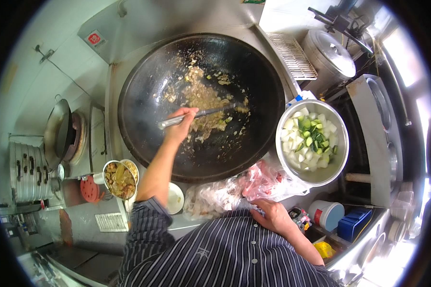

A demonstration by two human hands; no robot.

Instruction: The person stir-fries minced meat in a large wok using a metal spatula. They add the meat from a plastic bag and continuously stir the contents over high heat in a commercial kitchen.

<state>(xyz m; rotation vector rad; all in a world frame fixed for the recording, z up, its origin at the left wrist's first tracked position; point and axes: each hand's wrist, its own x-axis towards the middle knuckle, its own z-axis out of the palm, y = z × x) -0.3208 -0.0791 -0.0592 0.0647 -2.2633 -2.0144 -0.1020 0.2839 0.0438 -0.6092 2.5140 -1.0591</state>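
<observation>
A large black wok (234,158) takes up the middle of the view. Minced, pale-brown food (203,98) with bits of green is spread over its bottom. My left hand (179,125) is closed around the long metal handle of a wok spatula (213,111); the tool's far end lies in the food toward the wok's right side, partly covered. Close to my body, my right hand (272,215) rests at the counter's front edge with its fingers loosely apart and nothing seen in them. Just beyond it lie clear plastic bags (268,184) with pinkish contents.
Right of the wok stands a steel bowl (341,158) of white chunks and green pieces. Behind it are a wire rack (292,55) and a lidded pot (328,52). At left sit a container of brown food (119,181) and a white bowl (175,198). A white bucket (326,214) stands lower right.
</observation>
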